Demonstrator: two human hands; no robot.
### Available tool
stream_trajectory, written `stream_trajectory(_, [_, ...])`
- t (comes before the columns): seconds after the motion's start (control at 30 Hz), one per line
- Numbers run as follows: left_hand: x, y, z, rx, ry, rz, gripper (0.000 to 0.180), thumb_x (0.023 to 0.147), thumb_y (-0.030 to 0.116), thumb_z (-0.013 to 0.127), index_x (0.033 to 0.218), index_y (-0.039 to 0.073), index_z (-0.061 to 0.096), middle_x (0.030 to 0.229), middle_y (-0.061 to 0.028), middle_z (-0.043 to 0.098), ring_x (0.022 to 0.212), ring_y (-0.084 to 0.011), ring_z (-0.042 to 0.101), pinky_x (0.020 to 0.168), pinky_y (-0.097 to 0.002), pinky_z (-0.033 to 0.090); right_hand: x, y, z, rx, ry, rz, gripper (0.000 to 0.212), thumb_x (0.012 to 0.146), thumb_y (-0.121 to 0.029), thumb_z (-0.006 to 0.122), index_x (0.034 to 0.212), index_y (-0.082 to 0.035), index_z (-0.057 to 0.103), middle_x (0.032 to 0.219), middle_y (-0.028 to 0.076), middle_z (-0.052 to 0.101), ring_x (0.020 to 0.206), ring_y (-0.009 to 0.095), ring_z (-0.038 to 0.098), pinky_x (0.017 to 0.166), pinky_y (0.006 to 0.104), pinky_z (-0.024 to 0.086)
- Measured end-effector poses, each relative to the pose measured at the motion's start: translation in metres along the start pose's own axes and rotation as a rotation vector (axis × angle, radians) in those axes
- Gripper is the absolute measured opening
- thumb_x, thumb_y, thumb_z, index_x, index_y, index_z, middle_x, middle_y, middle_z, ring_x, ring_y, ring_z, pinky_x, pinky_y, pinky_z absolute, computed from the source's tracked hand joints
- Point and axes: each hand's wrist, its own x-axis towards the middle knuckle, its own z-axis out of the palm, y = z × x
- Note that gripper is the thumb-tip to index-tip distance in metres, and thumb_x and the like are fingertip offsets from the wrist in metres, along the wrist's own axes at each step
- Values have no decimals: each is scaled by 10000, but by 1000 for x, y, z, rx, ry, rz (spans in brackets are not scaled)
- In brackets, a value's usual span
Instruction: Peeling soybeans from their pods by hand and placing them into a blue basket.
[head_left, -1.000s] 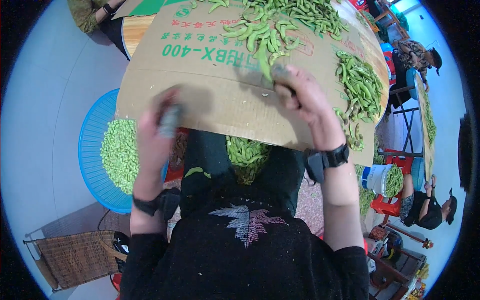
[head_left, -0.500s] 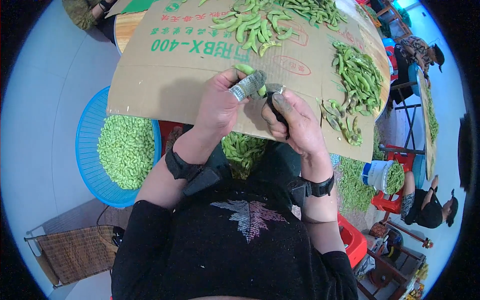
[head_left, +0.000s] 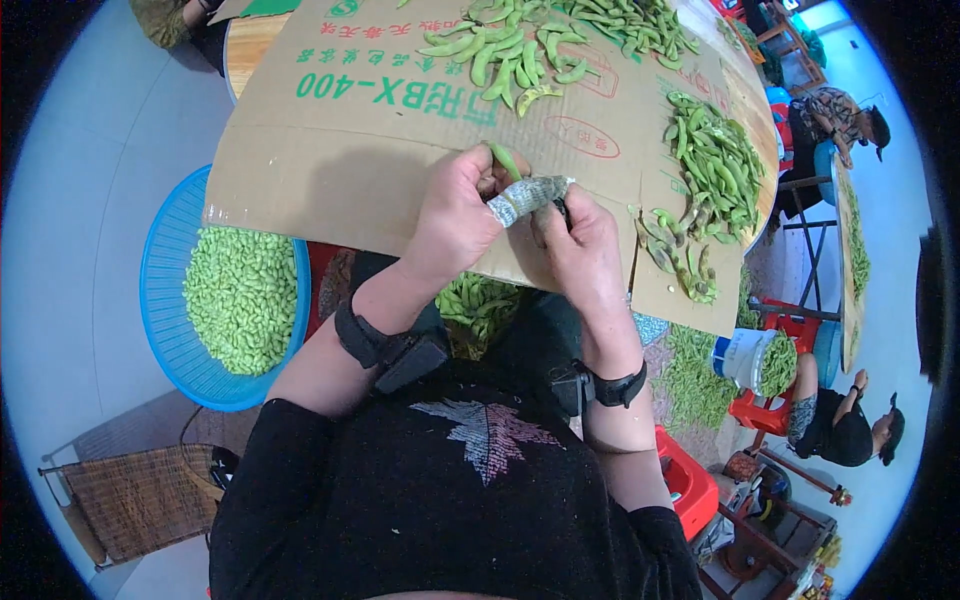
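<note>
Over the near edge of the cardboard sheet [head_left: 340,150], my left hand [head_left: 460,205] is closed on a green bean pod [head_left: 505,160], whose end sticks up past the fingers. A grey knit sleeve [head_left: 530,198] covers its index finger, which reaches across to my right hand [head_left: 585,245]. The right fingers are curled in a pinch against that sleeved fingertip, with something dark partly showing among them. What they grip is hidden. Close to my right hand lie several browned pods [head_left: 685,255], below a larger heap of green pods [head_left: 715,165].
A blue basket [head_left: 150,290] of shelled beans [head_left: 240,300] stands at left. More pods [head_left: 515,45] lie on the far cardboard, and others [head_left: 478,305] between my legs. At right are a white bucket [head_left: 740,355], a red stool [head_left: 688,485] and two people by another table.
My hands have come together, the sleeved finger now meeting the right fingers. The left hand has shifted slightly right, and the pod's lower end is out of sight.
</note>
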Motion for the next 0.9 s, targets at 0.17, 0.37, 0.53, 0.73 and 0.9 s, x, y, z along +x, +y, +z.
stream_trajectory(0.17, [0, 6, -10, -323, -85, -147, 212, 865, 104, 560, 1061, 26, 542, 925, -44, 614, 762, -104, 579, 657, -223, 447, 6, -19, -18, 760, -151, 577, 146, 920, -119, 457, 862, -28, 555, 551, -38, 438, 392, 18, 296, 343, 174, 219])
stream_trajectory(0.37, [2, 5, -15, -687, -220, -215, 230, 884, 130, 525, 1092, 34, 543, 934, -69, 617, 787, -122, 567, 623, -229, 430, 7, -12, -20, 1074, -204, 673, 154, 926, -137, 436, 912, -31, 547, 556, -36, 423, 377, 20, 264, 329, 163, 179])
stream_trajectory(0.53, [-1, 8, -18, -757, -186, -272, 245, 894, 156, 512, 1111, 46, 534, 952, -74, 615, 788, -125, 562, 627, -245, 433, 5, -22, -17, 627, -154, 565, 150, 913, -140, 471, 860, -38, 568, 585, -50, 438, 447, 22, 316, 405, 179, 255])
stream_trajectory(0.73, [1, 10, -20, -849, -224, -300, 230, 929, 173, 427, 1069, 32, 545, 936, -67, 613, 755, -115, 553, 635, -239, 441, -1, -1, -18, 285, -54, 393, 155, 901, -160, 508, 798, -61, 566, 598, -58, 455, 495, 24, 362, 441, 187, 262])
stream_trajectory(0.9, [14, 26, 3, -819, -236, -382, 450, 952, 346, 340, 1243, 16, 429, 1124, -140, 556, 1054, -238, 524, 862, -342, 438, -3, -5, -45, 464, 203, 518, 140, 890, -184, 510, 815, -89, 579, 595, -53, 470, 483, 22, 379, 413, 186, 276])
